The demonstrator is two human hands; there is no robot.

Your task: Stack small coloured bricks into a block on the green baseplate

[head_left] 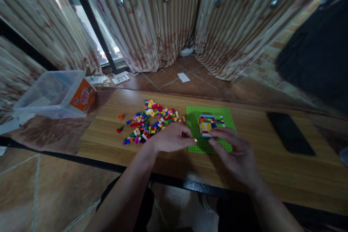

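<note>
A green baseplate (214,114) lies on the wooden table (168,156) with a small multicoloured brick build (208,123) standing on it. My right hand (233,152) rests on the plate's near side, fingers curled against the front of the build. My left hand (174,137) lies palm down at the plate's left edge, its fingers pinched together; what they hold is too small to make out. A pile of several loose coloured bricks (148,121) spreads to the left of my left hand.
A clear plastic tub (51,94) with an orange label sits at the table's left end. A black phone (289,132) lies flat at the right. Striped curtains (163,18) hang behind, over a tiled floor with papers.
</note>
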